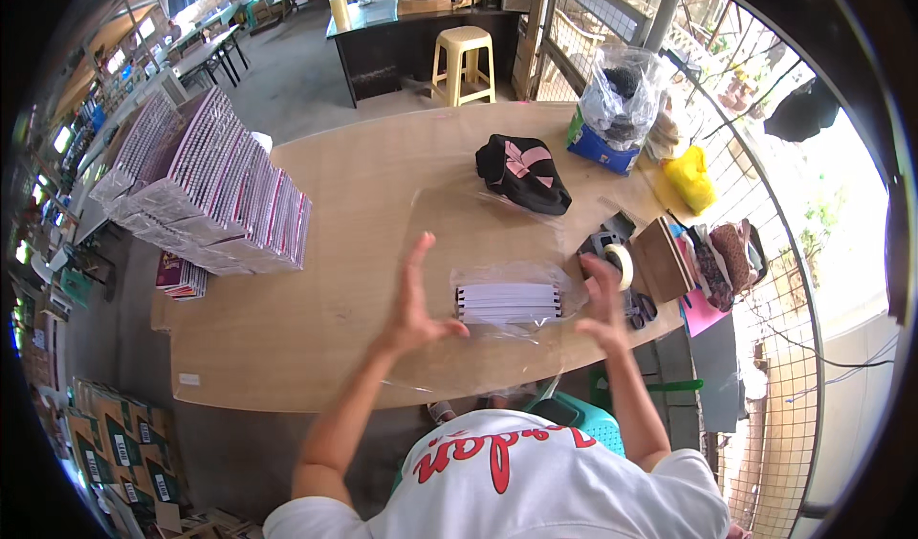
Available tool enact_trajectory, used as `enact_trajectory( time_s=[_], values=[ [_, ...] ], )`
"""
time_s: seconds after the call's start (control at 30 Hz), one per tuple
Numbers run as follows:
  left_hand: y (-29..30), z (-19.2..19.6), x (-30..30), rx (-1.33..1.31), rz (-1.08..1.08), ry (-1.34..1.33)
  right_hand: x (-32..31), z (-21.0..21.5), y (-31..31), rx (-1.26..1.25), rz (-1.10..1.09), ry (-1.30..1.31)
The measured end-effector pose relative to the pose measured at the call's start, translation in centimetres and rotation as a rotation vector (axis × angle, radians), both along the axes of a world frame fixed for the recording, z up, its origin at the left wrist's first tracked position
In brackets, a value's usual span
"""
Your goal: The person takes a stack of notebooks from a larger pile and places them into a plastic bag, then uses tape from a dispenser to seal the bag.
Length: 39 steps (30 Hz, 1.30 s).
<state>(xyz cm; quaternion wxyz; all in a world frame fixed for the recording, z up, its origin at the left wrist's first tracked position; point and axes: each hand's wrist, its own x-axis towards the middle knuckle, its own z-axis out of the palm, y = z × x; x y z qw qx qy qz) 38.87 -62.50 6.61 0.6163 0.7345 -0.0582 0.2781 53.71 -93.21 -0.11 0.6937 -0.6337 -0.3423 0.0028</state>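
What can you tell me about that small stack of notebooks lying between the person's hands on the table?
The small stack of spiral-bound notebooks lies flat on the tan wooden table, near its front edge. Its white page edges face the camera, with a dark binding showing along the left end. Clear, shiny plastic film is wrapped loosely around it and spreads onto the table. The left hand, open with spread fingers, has its thumb near the stack's left end; the right hand is at the film on the right.
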Motion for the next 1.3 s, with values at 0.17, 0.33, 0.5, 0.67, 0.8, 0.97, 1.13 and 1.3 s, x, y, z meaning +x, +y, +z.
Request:
enact_trajectory(
  time_s=[0.17, 0.33, 0.5, 0.67, 0.8, 0.97, 1.13, 1.3],
  values=[
    [-4.5, -12.8, 1.0, 0.126, 0.025, 0.196, -2.9, -8.3, 5.2, -0.13, 0.084, 0.359],
    [-6.9, -11.7, 0.1, 0.064, 0.393, 0.053, -2.6, -4.4, 4.9, -0.152, 0.036, 0.148],
    [-9.6, -10.8, -0.7, 0.213, 0.66, -0.03, -3.2, 10.0, 3.9, -0.782, -0.124, -0.844],
    [-8.2, -9.8, -2.0, 0.619, 0.575, 0.047, -2.3, 13.1, 1.9, -0.755, 0.143, -0.753],
    [-9.0, -11.1, -1.7, 0.256, 0.503, -0.046, -0.6, 13.2, 6.9, -0.807, -0.109, -0.67],
    [-10.4, -11.2, -0.2, 0.097, 0.638, -0.15, 0.8, 12.6, 8.4, -0.9, -0.11, -0.881],
    [-10.2, -10.1, -0.1, 0.34, 0.666, -0.051, -3.0, 13.1, 3.9, -1.01, 0.363, -1.219],
    [-9.3, -9.4, -0.8, 0.354, 0.549, -0.048, -0.8, 13.7, 5.0, -0.75, 0.058, -0.699]
  ],
)
